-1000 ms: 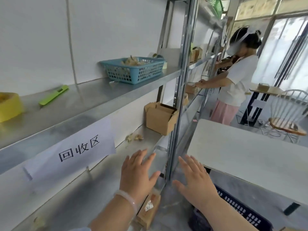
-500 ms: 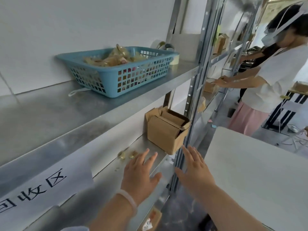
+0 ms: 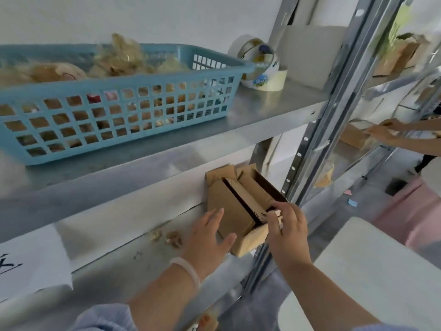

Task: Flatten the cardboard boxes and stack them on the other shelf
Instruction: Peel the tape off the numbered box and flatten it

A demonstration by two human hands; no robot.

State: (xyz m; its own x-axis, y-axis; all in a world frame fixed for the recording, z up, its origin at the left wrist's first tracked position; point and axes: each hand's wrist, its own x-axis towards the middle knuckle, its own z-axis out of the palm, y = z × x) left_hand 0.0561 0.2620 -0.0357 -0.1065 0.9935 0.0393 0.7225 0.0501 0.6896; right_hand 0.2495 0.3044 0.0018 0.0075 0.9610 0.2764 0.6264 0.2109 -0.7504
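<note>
Metal racking fills the frame, white wall behind it. The cardboard box (image 3: 232,216) sits on the lower shelf (image 3: 133,266), centre frame, just beside the upright post (image 3: 317,139). Top is open, flaps up and partly folded inward.

Hands:
- left hand (image 3: 207,237): fingers straight, palm flat against the box's left side wall, bracing, not gripping.
- right hand (image 3: 288,232): fingers curled over the near top flap at the box's right corner, pinching it.

Handling, my read: small single-wall carton, looks empty, so light. Walls are stiff along the panels but give at the scored creases. Flaps are floppy, so pulling on one alone will likely tip or tear the box rather than lift it. Better to hold opposite side walls low down, or thumb inside and fingers outside on a wall. To flatten it, open the bottom seam first, then push diagonal corners together. Can't see whether the bottom is taped.

Watch the post when sliding it out; there's little room on that side.

Nearby: small tan scraps (image 3: 167,237) on the shelf, left of the box. Upper left of frame, blue basket (image 3: 143,80) and tape rolls (image 3: 265,75) on the shelf above. White bench (image 3: 381,271) lower right.
</note>
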